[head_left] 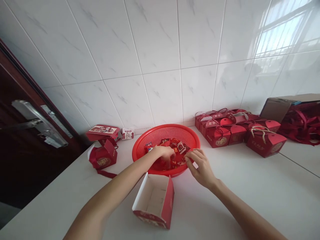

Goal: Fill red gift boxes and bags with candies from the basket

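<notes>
Head view: red basket (166,128) holds wrapped sweets (178,148); open box (155,200) stands empty.

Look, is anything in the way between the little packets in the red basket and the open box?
Yes, the basket's near rim stands between the packets and the open box. Nothing visible blocks the left hand, which is down among them.

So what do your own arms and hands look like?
My left hand and right hand have no gloves. No sleeves show on my left forearm or right forearm. I see no watch or bracelet either.
</notes>
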`<control>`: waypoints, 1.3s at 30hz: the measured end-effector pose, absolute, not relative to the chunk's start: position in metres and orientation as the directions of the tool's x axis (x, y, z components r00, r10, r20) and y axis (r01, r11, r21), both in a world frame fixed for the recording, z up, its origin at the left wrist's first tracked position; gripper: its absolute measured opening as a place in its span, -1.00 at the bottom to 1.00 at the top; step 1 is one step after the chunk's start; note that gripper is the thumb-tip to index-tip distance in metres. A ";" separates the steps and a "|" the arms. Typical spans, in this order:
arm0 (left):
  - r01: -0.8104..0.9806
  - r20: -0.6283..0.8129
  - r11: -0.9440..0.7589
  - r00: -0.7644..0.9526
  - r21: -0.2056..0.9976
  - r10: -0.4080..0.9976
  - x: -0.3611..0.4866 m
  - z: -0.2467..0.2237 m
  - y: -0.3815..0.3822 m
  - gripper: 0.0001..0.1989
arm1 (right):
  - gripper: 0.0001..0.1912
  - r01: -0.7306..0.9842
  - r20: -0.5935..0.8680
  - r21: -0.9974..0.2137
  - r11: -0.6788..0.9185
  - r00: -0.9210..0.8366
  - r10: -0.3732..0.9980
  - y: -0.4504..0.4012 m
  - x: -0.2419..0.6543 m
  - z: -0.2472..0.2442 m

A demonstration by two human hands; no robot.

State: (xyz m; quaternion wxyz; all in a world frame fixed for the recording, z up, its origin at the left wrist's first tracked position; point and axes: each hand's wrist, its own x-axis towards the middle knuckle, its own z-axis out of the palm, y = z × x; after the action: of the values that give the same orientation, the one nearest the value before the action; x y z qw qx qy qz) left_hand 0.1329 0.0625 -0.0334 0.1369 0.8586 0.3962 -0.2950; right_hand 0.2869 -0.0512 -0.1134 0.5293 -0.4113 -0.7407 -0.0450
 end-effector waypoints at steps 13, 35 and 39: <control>0.604 -0.173 -0.562 0.753 0.566 0.635 0.094 -0.001 0.068 -0.58 | -0.87 0.319 0.658 -0.735 0.598 0.127 0.742 -0.060 0.288 -0.100; 0.323 0.025 -0.595 0.865 0.736 0.501 0.147 0.014 0.014 -0.45 | -0.65 -0.605 0.157 -0.793 0.074 -0.086 0.984 -0.068 0.287 -0.072; 0.342 0.051 -0.677 0.871 0.652 0.489 0.152 0.012 0.009 -0.46 | -0.69 -0.629 0.131 -0.773 0.076 -0.041 0.991 -0.066 0.288 -0.072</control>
State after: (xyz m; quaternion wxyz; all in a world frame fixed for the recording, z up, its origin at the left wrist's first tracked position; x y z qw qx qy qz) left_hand 0.1525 0.0089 0.0115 0.3305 0.9090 0.2284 0.1112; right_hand 0.2881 -0.0657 -0.0724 0.6434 -0.2563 -0.3524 0.6294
